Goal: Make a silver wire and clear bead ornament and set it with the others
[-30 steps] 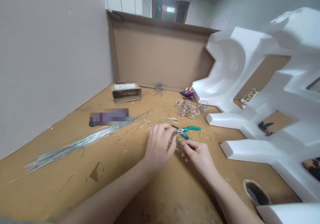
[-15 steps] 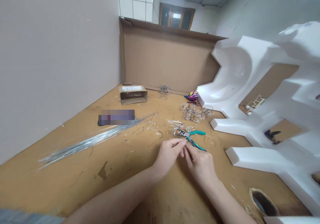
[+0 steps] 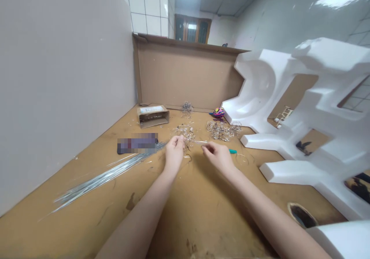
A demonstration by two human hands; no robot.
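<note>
My left hand (image 3: 174, 153) is closed in a pinch at the near edge of a loose tangle of thin wire with clear beads (image 3: 185, 131). The tangle spreads just beyond its fingertips. To the right, my right hand (image 3: 219, 155) has its fingers curled in, thumb against the index finger; whatever is between them is too small to make out. A few short straight wires (image 3: 200, 142) lie between the two hands. Behind my right hand, only one teal handle of the pliers (image 3: 232, 151) shows.
A bundle of long straight wires (image 3: 106, 178) lies at left beside a blurred dark flat object (image 3: 137, 143). Farther back are a small open cardboard box (image 3: 153, 110), a wire clump (image 3: 187, 106), a beaded wire pile (image 3: 222, 130) and a colourful object (image 3: 219, 113). White foam (image 3: 283, 170) borders the right.
My hands were together over the pliers and have moved apart, the left one forward and left. The beaded wire tangle has shifted left off the pliers, which my right hand now mostly covers.
</note>
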